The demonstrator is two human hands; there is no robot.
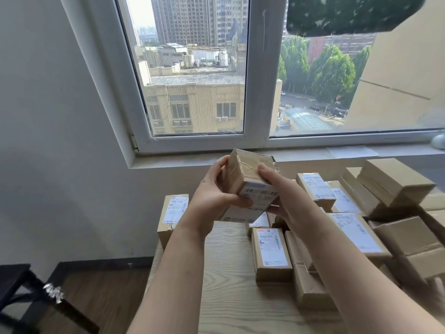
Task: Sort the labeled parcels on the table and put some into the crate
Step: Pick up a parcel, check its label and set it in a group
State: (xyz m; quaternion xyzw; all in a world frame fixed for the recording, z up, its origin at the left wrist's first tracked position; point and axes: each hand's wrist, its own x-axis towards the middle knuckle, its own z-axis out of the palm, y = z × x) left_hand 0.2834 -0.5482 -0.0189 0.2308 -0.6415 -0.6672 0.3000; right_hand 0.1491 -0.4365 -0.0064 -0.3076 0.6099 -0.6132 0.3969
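Left hand and right hand grip the small brown cardboard parcel above the wooden counter; I'd read its white label before sorting.

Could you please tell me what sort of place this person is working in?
Probably an upper-floor room used for makeshift parcel sorting: labelled cardboard parcels are piled on a wooden table, and the window looks down on rooftops and treetops.
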